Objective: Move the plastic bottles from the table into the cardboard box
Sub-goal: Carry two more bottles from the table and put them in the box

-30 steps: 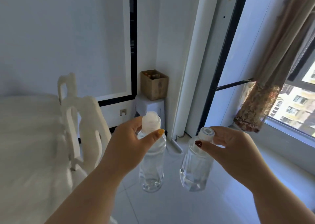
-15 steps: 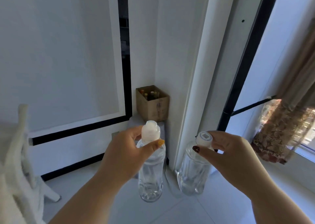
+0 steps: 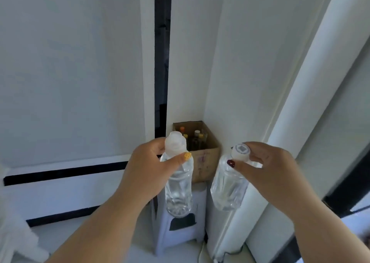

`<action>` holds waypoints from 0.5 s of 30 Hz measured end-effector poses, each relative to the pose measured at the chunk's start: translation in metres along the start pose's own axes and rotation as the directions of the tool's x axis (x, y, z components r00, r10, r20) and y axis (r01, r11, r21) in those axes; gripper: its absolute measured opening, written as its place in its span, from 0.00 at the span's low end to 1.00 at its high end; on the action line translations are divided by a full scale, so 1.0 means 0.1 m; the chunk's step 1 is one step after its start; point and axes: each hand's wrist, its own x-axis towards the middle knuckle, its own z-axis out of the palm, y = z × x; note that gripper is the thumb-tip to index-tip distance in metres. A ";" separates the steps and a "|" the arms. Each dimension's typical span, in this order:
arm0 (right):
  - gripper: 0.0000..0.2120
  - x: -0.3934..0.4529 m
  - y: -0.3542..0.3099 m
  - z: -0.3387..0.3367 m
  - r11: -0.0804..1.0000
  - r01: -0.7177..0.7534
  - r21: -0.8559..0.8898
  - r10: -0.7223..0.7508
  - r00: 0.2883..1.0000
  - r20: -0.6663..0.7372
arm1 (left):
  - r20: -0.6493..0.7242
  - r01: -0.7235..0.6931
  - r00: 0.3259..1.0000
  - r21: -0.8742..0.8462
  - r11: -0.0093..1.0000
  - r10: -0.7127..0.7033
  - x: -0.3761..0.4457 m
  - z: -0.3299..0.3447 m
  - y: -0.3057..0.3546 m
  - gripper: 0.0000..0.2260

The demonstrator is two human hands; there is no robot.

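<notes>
My left hand (image 3: 148, 168) grips the neck of a clear plastic bottle (image 3: 178, 190) with a white cap, hanging upright. My right hand (image 3: 266, 168) pinches the white cap of a second clear bottle (image 3: 227, 188), which hangs slightly tilted. Both bottles are in the air in front of an open cardboard box (image 3: 204, 162) that stands in the wall corner on a white plastic stool (image 3: 180, 232). Several capped bottles stand inside the box. The left bottle overlaps the box's front left corner in the picture.
White walls close the corner behind the box, with a black vertical strip (image 3: 162, 62) to its left and a black horizontal strip (image 3: 64, 172) lower down. A white pipe or column (image 3: 320, 82) runs up on the right. A cable (image 3: 202, 252) lies on the floor.
The view has closed in on the corner: box and stool are larger and nearer. The chair and curtain have left the picture. Both hands keep the same grip on their bottles.
</notes>
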 end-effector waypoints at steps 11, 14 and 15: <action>0.07 2.41 0.91 0.57 0.999 -0.033 0.034 0.035 0.996 -0.083 | 0.039 -0.037 0.998 -0.044 0.998 0.039 2.42 0.66 -0.62 0.09; 0.07 2.98 1.13 0.72 0.996 -0.070 0.053 0.074 0.994 -0.078 | 0.052 -0.028 0.998 -0.043 0.999 0.030 2.98 0.87 -0.74 0.09; 0.06 3.15 1.21 0.78 0.994 -0.085 0.069 0.090 0.994 -0.069 | 0.060 -0.020 0.998 -0.039 0.999 0.023 3.15 0.95 -0.80 0.09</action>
